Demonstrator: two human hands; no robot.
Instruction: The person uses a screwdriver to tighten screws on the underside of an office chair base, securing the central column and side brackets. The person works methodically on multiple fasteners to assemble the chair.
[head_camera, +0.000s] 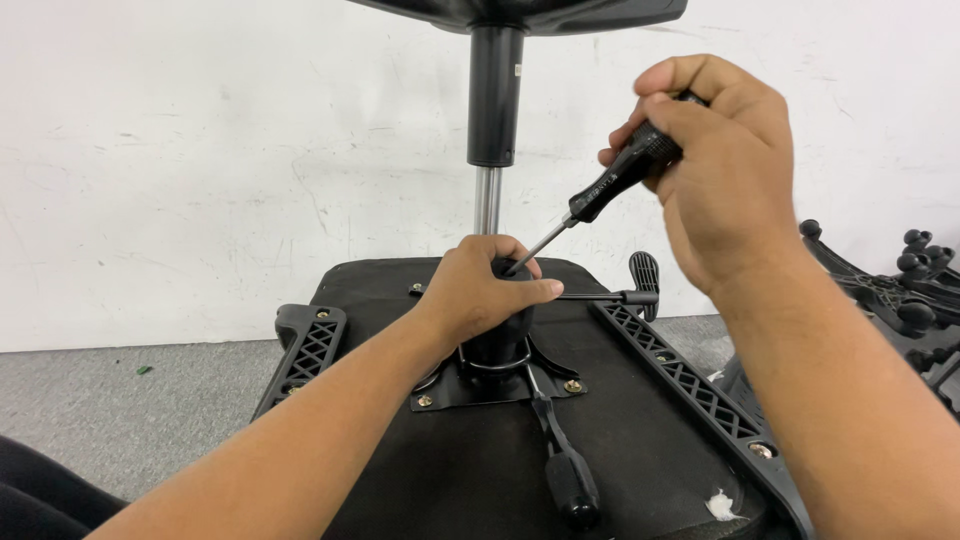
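My left hand (485, 290) grips the black mechanism housing (500, 345) at the foot of the chrome gas column (487, 200), on the underside of an upturned black chair seat (480, 460). My right hand (715, 170) is closed on a black-handled screwdriver (625, 170); its metal shaft slants down-left and the tip meets the housing right at my left fingers. A metal mounting plate (500, 390) with brass-coloured bolts sits under the housing. A black lever (565, 465) points toward me, and a second lever with a paddle end (643, 275) sticks out to the right.
Black armrest brackets lie along the seat's left (305, 350) and right (690, 380) edges. More black chair parts (900, 290) are piled at the right. A white wall (200, 150) stands behind, with grey carpet (150, 400) at the left. A black column sleeve (495, 95) rises to the top.
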